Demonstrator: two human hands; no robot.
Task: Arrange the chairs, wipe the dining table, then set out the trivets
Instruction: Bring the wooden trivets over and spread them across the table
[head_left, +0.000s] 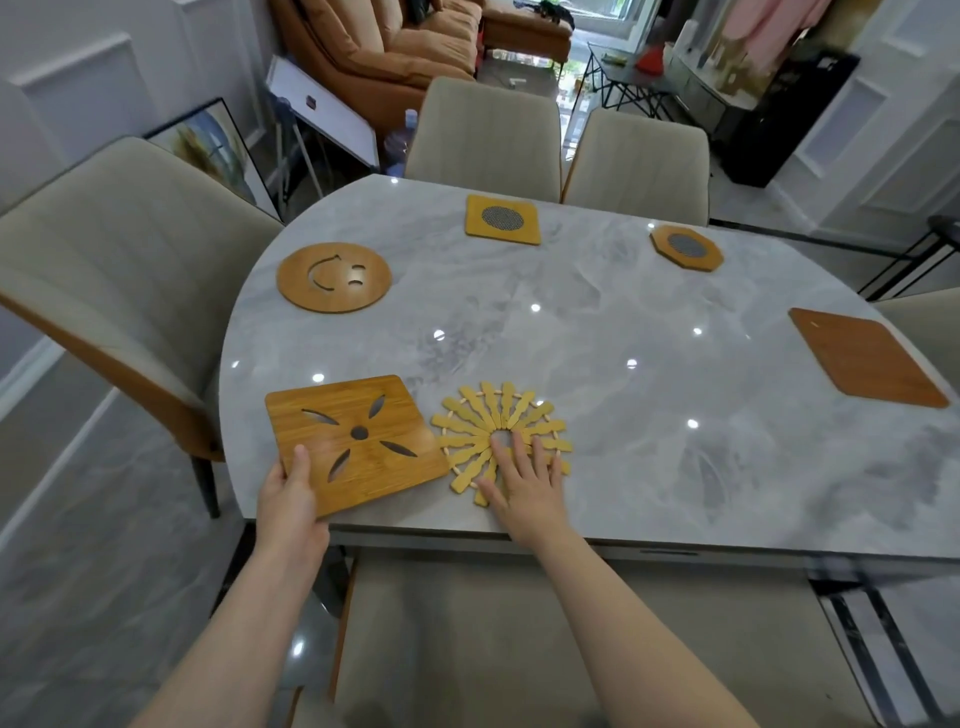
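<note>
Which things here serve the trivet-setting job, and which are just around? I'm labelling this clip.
Job:
grey marble dining table
square bamboo flower-cutout trivet
round slatted bamboo trivet
round smiley wooden trivet
beige upholstered chairs

Around:
orange sofa
framed picture

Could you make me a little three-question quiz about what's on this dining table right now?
1. How many trivets lie on the table?
2. True or false: the right hand rests flat on the sunburst trivet.
3. Which trivet does the left hand grip? A) smiley round trivet B) square trivet with petal cut-outs C) octagonal trivet

Key: 1. Six. 2. True. 3. B, by its near corner.
</note>
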